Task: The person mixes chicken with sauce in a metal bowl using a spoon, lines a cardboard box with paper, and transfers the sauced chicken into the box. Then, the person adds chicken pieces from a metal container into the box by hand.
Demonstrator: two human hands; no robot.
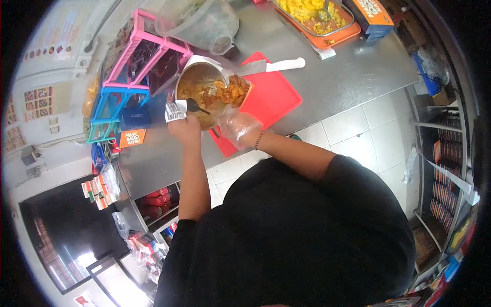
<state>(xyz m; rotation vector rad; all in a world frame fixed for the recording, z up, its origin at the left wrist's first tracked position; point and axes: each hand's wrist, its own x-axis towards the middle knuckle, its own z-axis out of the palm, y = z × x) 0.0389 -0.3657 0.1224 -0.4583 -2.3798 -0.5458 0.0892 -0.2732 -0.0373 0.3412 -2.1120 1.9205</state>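
Observation:
My left hand [185, 129] grips the near-left rim of a round metal bowl [185, 84], with a white printed slip [175, 111] at its fingers. Brown-orange sauce coats the inside of the bowl. A black utensil [192, 105] lies across the rim beside this hand. My right hand [239, 129], in a clear plastic glove, is closed at the lower edge of a small food container [249, 96]. Saucy fried pieces [234, 91] fill that container, which is tilted at the bowl's right side. The glove's creases partly hide the fingers.
A white-handled knife [284, 65] rests on a red cutting board [276, 92]. Behind stand a clear plastic tub [204, 23] and a pink and blue rack [123, 84]. An orange tray [327, 41] carries yellow food. Boxes [134, 137] sit left; shelves [440, 125] stand right.

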